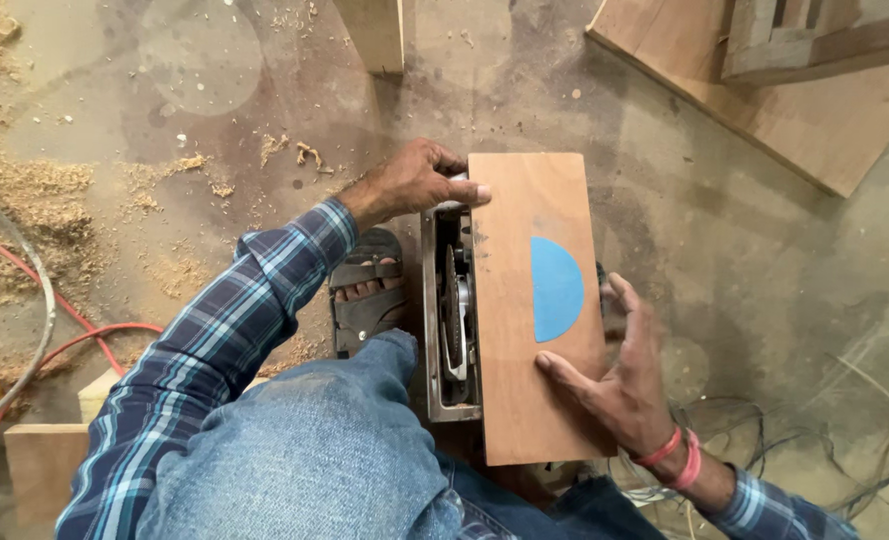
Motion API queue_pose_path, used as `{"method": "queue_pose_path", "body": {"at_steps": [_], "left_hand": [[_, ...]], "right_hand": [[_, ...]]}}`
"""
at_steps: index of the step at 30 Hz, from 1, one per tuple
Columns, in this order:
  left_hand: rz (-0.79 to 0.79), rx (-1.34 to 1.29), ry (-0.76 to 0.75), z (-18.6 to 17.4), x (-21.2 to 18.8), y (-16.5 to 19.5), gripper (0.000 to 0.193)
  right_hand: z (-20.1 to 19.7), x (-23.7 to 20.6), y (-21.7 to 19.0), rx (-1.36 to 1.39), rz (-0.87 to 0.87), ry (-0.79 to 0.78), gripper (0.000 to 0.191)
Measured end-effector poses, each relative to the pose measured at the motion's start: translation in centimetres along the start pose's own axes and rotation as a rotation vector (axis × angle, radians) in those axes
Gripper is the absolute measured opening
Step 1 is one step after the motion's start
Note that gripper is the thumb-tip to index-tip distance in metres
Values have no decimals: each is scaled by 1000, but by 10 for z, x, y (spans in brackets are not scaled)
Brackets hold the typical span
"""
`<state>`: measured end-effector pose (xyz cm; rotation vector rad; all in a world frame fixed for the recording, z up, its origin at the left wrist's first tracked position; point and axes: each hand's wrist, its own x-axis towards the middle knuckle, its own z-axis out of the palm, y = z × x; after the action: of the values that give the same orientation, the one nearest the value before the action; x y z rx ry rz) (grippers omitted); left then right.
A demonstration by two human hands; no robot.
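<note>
Dusty concrete floor (745, 260); my left hand (410, 185) and right hand (620, 385) lie flat, fingers spread, on a stiff board (510, 400) (light, best gripped by its edges) beside a saw (453, 320).

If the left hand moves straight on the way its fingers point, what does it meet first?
The left hand points right, fingertips already on the board at its far corner. It would slide across the board; beyond lies bare floor.

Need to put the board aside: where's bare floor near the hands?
Bare floor lies right of the right hand, short of the plywood sheet. Crowded: wires lower right, sawdust and cables left, saw beside the board.
</note>
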<state>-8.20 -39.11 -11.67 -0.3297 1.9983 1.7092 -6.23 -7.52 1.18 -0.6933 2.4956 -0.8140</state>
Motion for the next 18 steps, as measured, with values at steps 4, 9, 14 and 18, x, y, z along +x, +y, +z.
{"method": "queue_pose_path", "body": {"at_steps": [4, 9, 14, 18], "left_hand": [[-62, -11, -18, 1, -4, 6, 50], [-20, -45, -7, 2, -8, 14, 47], [-31, -79, -14, 1, -8, 19, 47], [-46, -69, -18, 0, -9, 20, 49]], "right_hand": [[-14, -5, -25, -123, -265, 46, 80], [-35, -5, -50, 183, -299, -196, 44], [-53, -15, -58, 628, -487, -412, 25], [-51, -26, -59, 546, -706, -470, 22]]}}
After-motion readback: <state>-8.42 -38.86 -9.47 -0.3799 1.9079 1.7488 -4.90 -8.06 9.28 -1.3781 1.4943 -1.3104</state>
